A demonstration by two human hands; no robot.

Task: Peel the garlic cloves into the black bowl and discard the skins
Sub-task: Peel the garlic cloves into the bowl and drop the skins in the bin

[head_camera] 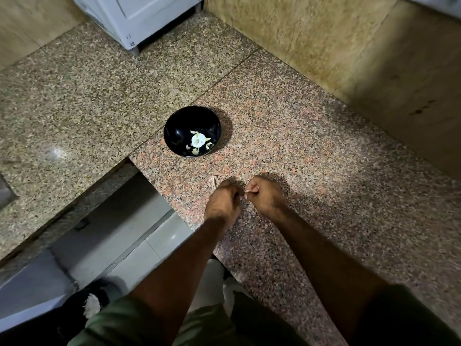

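A black bowl [192, 131] stands on the speckled granite counter [311, 151], holding pale garlic cloves [198, 141]. Nearer to me, both hands work close together above the counter. My right hand [265, 194] has its fingers curled and pinches a small garlic clove [249, 190] at its fingertips. My left hand [223, 201] is curled too, its fingertips meeting the same clove. A small heap of papery garlic skins [212, 182] lies on the counter just behind my left hand, partly hidden by it.
A white appliance [139, 18] stands at the back. A tiled wall [336, 46] runs along the right. The counter's edge drops off at the left to a grey floor [112, 233], where a shoe [92, 300] shows.
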